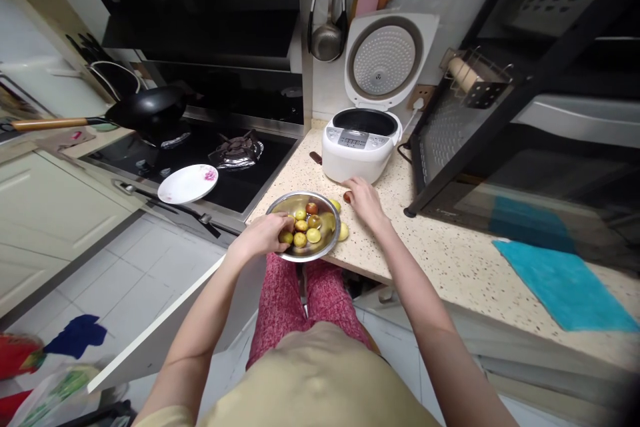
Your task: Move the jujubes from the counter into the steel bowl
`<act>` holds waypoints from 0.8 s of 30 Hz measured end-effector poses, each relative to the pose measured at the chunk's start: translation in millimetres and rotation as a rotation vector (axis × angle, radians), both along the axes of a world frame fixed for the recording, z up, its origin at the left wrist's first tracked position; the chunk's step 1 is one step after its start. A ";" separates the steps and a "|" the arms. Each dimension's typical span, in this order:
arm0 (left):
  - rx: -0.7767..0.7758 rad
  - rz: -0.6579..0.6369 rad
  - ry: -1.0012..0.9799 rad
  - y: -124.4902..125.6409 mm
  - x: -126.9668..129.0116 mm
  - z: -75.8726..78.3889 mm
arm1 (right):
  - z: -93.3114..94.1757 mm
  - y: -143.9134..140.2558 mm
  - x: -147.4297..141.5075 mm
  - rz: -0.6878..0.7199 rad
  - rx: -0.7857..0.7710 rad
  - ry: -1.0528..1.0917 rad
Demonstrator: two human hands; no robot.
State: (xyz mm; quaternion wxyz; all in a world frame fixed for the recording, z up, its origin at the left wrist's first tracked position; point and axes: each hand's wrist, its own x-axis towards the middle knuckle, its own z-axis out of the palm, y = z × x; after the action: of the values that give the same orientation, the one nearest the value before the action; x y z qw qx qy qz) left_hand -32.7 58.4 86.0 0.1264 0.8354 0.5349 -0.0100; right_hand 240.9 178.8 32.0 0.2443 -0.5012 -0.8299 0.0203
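Observation:
A round steel bowl [327,250] holds several yellow-green and reddish-brown jujubes [313,235] at the counter's front edge. My left hand [263,235] reaches over its left rim, thumb and fingers closed about a yellow-green jujube [286,237] inside. To the right of the bowl, just in front of the rice cooker [353,153], my right hand [365,200] pinches a reddish-brown jujube [347,196] at the counter top. Two more pale green jujubes [343,231] lie against the bowl's right side, partly hidden by it. The cooker's lid stands raised.
A white plate [189,184] with a pink flower sits at the hob's front edge. Behind it a black wok [150,110] rests on the left burner. On the right are a black rack [430,127] and a turquoise cloth [565,283]. A cabinet door [165,320] hangs open below left.

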 end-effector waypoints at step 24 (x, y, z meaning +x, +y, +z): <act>-0.020 0.074 0.120 0.5 7.4 -0.8 | 17.7 -61.9 -5.6 0.132 -0.052 0.257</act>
State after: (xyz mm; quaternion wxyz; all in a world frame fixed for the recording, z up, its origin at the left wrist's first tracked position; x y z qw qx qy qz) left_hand -25.3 58.9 85.1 0.1025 0.8118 0.5717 -0.0608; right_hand 235.3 116.9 49.7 0.3336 -0.4451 -0.8221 0.1218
